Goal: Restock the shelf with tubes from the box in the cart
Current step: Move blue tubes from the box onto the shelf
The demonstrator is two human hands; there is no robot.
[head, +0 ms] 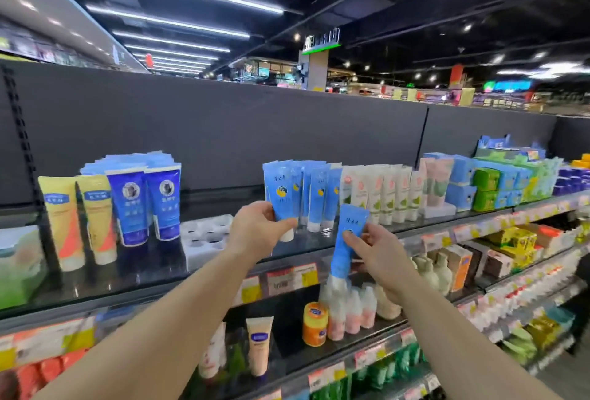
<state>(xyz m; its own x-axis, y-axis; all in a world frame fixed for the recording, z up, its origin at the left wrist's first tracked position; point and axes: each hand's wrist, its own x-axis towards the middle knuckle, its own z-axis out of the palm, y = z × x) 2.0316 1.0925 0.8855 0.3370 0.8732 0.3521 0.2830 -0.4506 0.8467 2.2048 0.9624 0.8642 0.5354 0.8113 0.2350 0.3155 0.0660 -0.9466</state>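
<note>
My left hand (258, 227) grips a light blue tube with a white cap (281, 195), standing it cap down at the left end of a row of matching blue tubes (319, 195) on the top shelf (223, 259). My right hand (376, 249) pinches a second light blue tube (346, 240) by its middle, cap down, in front of the shelf edge and just right of the row. The cart and the box are out of view.
Dark blue tubes (143, 205) and yellow tubes (76, 217) stand at the left, with a white plastic tray (207, 237) between them and my left hand. White tubes (383, 192) and boxed goods (491, 185) fill the right. Lower shelves (351, 335) hold bottles and jars.
</note>
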